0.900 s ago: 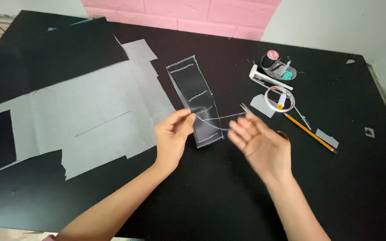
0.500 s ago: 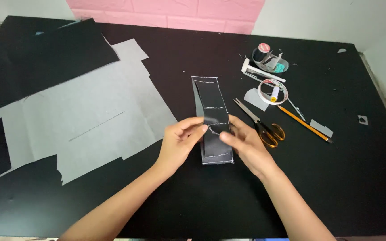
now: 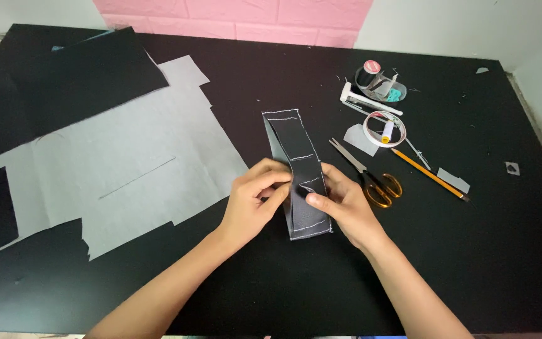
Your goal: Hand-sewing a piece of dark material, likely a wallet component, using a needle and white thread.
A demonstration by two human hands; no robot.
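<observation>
Both hands are on 1 dark fabric strip [image 3: 298,176] at table centre. Left hand [image 3: 255,201] pinches the strip's left edge, thumb and fingers closed on it, near the strip's lower half. Right hand [image 3: 340,204] grips the right edge opposite, thumb pressed on the top face. Likely reason for the 2-sided hold: it keeps the folded layers aligned and flat against the black table [image 3: 497,251]. Left side of the strip looks lifted or folded over, showing a second layer underneath; cannot tell how many layers in total.

Strip orientation: long axis runs roughly away from the person, tilted slightly, far end leaning left. White stitch or chalk lines trace its outline, plus 2 short cross marks mid-length. Near end sits between the 2 wrists, far end points at the pink wall [image 3: 233,16].

Tools parked to the right, apart from the strip: scissors [image 3: 371,176] with yellow handles closest to the right hand, then pencil [image 3: 431,174], tape roll [image 3: 384,129]. Grey sheet [image 3: 127,163] lies left, well clear.
</observation>
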